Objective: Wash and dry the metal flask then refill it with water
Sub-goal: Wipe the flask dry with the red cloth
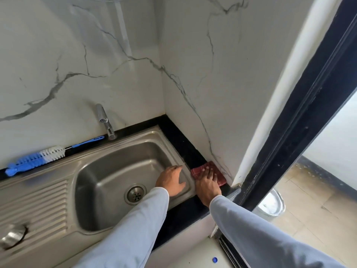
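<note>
A folded red checked cloth [219, 177] lies on the black counter in the corner right of the steel sink [92, 225]. My right hand [207, 183] lies flat on the cloth with straight fingers. My left hand [172, 179] rests with relaxed fingers on the sink's right rim. A blurred metal object with a dark loop [12, 238], possibly the flask or its lid, lies on the drainboard at the lower left. The sink basin holds nothing.
A chrome tap [105, 120] stands behind the basin. A blue and white bottle brush [36, 157] lies along the back ledge. Marble walls close the corner. A black door frame [301, 120] stands at right, a metal bucket [270, 204] on the floor beyond. A small blue cap [214, 259] lies below.
</note>
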Tool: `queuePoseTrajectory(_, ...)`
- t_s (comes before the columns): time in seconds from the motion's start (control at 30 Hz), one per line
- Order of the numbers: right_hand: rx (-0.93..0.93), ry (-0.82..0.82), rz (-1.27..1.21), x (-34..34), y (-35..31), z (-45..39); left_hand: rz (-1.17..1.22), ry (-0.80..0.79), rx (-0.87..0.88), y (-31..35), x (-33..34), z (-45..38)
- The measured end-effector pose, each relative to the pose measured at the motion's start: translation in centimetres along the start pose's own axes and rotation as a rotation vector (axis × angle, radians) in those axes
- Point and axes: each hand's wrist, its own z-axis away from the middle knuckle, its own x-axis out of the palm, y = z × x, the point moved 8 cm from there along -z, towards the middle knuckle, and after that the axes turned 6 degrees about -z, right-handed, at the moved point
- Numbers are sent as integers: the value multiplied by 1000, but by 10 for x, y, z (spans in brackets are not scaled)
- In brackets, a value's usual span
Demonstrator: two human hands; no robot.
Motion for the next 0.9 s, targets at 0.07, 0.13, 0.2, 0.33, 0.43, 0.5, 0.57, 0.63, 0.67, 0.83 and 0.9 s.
queuePoseTrajectory(0.07,15,18,18,-8,-5,0,3,9,-33,-8,0,4)
queuePoseTrajectory(0.13,-26,68,-48,-20,-10,-6,2,25,-61,-16,-3,10)
queuePoseTrajectory(0.2,-83,99,-241,-39,-15,-12,0,39,-94,-25,-7,17)
queuePoseTrajectory(0.33,-93,75,-915,-79,-19,1,6,62,-152,-44,-19,30)
queuePoseTrajectory(0.43,77,-152,-1607,-69,-34,6,19,98,-188,-58,-33,43)
queuePoseTrajectory(0.5,212,-298,-1942,-58,-53,9,37,116,-220,-68,-41,55)
queuePoseTrajectory(0.57,193,-422,-2108,-61,-79,13,43,132,-263,-81,-47,72)
queuePoseTrajectory(0.63,120,-525,-2135,-59,-102,17,45,149,-313,-97,-52,91)
queuePoseTrajectory(0.67,95,-579,-2133,-56,-113,19,44,158,-339,-105,-54,102)
queuePoseTrajectory(0.83,193,-656,-2071,-44,-168,41,46,214,-502,-151,-66,168)
queuePoseTrajectory(0.9,247,-704,-2028,-40,-195,54,61,248,-577,-168,-70,199)
